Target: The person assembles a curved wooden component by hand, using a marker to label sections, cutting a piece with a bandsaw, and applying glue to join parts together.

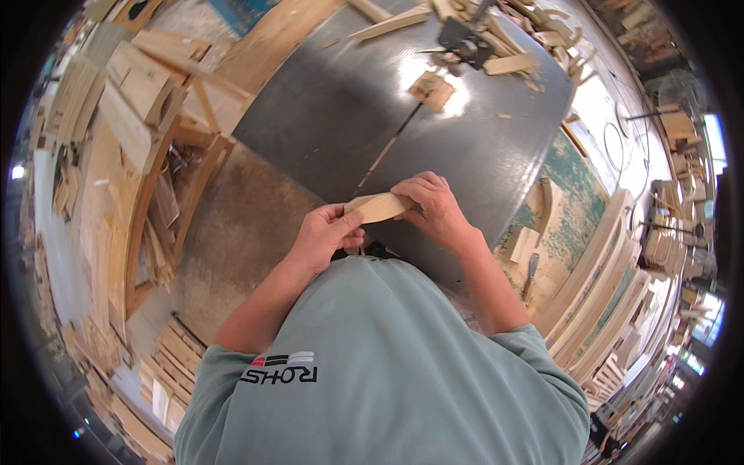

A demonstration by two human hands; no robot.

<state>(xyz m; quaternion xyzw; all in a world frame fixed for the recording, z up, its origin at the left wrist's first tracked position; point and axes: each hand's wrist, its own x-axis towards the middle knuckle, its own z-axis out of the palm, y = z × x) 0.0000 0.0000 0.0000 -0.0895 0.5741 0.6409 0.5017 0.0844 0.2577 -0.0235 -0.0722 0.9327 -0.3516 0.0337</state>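
A short, pale wooden piece (380, 208) with angled ends is held between my two hands, over the near edge of a dark metal machine table (310, 116). My left hand (325, 232) grips its left end, thumb on top. Around the right end, my right hand (432, 203) is closed with the fingers bent over it. Farther off on the table, a dark blade guide (465, 43) of what looks like a bandsaw stands above a small wooden insert (432, 91). A narrow slot (391, 139) runs from that insert toward me.
Wood offcuts (511, 62) are heaped at the table's far right. To the left stands a wooden rack (139, 232) loaded with boards. On the right, a green, sawdust-covered surface (573, 182) holds a chisel-like tool (532, 271), a wooden block (524, 244) and long curved timbers (593, 271).
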